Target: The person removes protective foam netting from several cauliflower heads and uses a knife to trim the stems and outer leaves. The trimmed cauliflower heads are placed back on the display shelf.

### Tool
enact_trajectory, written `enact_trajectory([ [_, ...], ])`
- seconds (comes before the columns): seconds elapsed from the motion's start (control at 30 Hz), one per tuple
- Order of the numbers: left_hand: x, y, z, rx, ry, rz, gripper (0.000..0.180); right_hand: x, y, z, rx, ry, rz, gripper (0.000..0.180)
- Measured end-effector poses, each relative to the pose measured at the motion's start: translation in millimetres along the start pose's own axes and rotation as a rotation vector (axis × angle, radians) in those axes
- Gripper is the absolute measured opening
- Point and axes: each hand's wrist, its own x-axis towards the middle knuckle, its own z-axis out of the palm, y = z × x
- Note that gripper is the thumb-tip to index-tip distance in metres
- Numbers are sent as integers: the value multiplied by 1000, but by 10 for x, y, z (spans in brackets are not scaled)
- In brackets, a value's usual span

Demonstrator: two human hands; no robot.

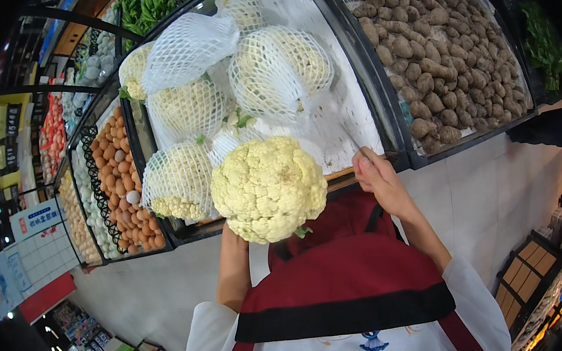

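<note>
A bare, cream-white cauliflower (269, 187) fills the middle of the view, held up from below by my left hand (235, 236), which is mostly hidden behind it. My right hand (376, 175) rests on the front edge of the display bin (362, 111), fingers curled on the rim, holding nothing I can see. Behind the cauliflower lie several more cauliflowers in white foam net sleeves (277, 71), piled on white paper in the bin.
A bin of brown tubers (430, 49) sits to the right. Trays of brown eggs (121, 183) and pale eggs stand to the left, green pods (149, 3) at the top. My red apron (343, 277) fills the lower middle above a pale tiled floor.
</note>
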Motion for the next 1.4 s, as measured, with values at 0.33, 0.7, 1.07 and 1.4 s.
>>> enact_trajectory([
  [0.33, -270, -54, -82, 173, 126, -26, 50, -12, 73, 101, -408, -185, -66, 26],
  [0.7, -404, 46, -174, 309, 242, -57, 50, 103, 413, 211, -358, -176, -189, 24],
  [1.07, -567, 19, -354, 418, 338, -89, 50, 32, 199, 213, -739, 33, -534, 19],
  [1.4, -677, -39, -471, 498, 399, -135, 51, 54, 229, 188, -974, -32, -421, 15],
])
